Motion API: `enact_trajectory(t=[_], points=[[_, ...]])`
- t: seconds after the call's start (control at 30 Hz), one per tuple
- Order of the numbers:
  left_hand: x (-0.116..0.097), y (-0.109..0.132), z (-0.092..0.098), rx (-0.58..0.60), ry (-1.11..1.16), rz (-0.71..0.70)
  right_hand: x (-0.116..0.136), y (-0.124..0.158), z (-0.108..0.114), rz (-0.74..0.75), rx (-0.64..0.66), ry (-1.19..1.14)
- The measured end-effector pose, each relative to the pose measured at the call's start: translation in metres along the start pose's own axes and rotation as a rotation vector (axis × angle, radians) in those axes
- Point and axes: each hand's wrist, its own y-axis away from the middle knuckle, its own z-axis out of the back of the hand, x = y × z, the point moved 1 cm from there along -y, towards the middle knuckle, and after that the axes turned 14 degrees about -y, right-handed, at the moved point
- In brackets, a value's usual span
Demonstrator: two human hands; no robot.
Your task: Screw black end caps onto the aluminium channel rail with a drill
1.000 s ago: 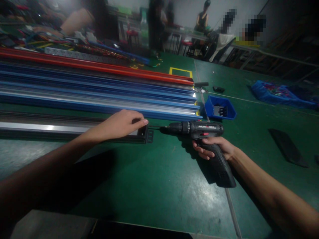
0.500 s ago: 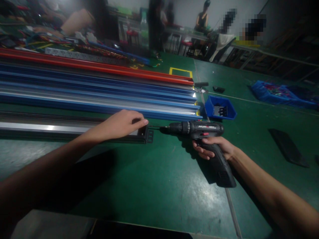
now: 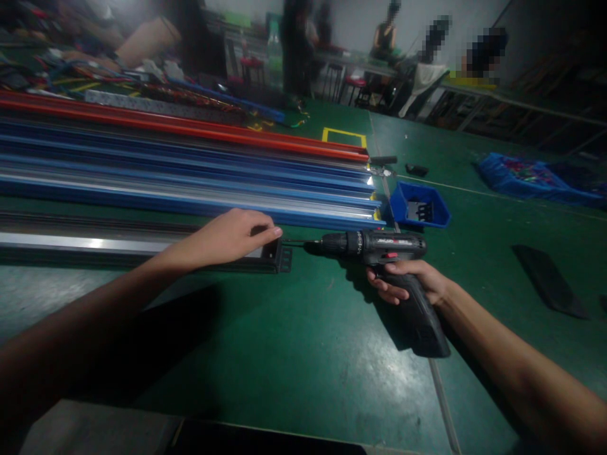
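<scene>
My right hand (image 3: 403, 281) is wrapped round the handle of a black cordless drill (image 3: 374, 243), which points left. Its long thin bit (image 3: 296, 241) reaches the black end cap (image 3: 284, 259) of a long black and silver metal profile (image 3: 118, 242). Over that end of the profile lies my left hand (image 3: 237, 234), its thumb at the top of the end cap and its fingers closed over the far side. The fingertips of my left hand are partly hidden. Where the bit meets the cap is too small to make out.
Several blue profiles (image 3: 190, 174) and a red one (image 3: 190, 126) lie just beyond, parallel. A blue bin (image 3: 441, 205) with dark parts stands right of their ends. A black flat piece (image 3: 547, 278) lies at the right. People (image 3: 385, 41) are at tables in the background.
</scene>
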Motion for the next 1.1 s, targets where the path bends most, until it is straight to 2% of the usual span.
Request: enact_trajectory(t=[1.1], points=[[-0.0015,0.0002,0.0009,0.01,-0.003,0.01,-0.0001,-0.0005,-0.0008,0.002,0.004,-0.012]])
